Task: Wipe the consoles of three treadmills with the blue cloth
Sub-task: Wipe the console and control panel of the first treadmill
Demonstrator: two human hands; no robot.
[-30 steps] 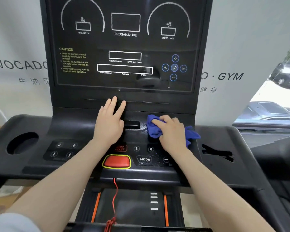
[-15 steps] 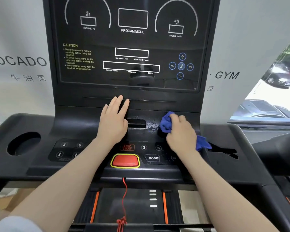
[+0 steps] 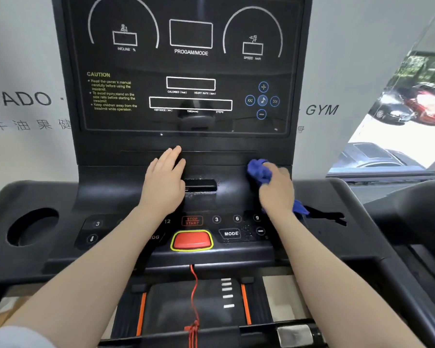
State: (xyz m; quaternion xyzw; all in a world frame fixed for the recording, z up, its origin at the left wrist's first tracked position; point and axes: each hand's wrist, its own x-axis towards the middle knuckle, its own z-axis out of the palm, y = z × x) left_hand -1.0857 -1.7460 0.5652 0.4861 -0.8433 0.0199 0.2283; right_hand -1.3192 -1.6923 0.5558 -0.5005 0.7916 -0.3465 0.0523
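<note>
A black treadmill console [image 3: 226, 156] fills the view, with a dark display panel [image 3: 191, 69] above and a button strip below. My right hand [image 3: 276, 189] is shut on the bunched blue cloth [image 3: 258, 169] and presses it against the console's sloped face, right of a small slot [image 3: 200, 185]. A tail of the cloth sticks out under my wrist. My left hand [image 3: 165, 182] rests flat on the console left of the slot, fingers together and pointing up, holding nothing.
A red stop button [image 3: 192, 240] with a yellow rim sits below my hands, and a red safety cord [image 3: 194, 297] hangs from it. A round cup holder [image 3: 32, 227] is at the left. At the right, a window shows parked cars.
My right hand has slid the cloth to the right and slightly up along the console face. My left hand has stayed in place. The view has shifted a little to the left.
</note>
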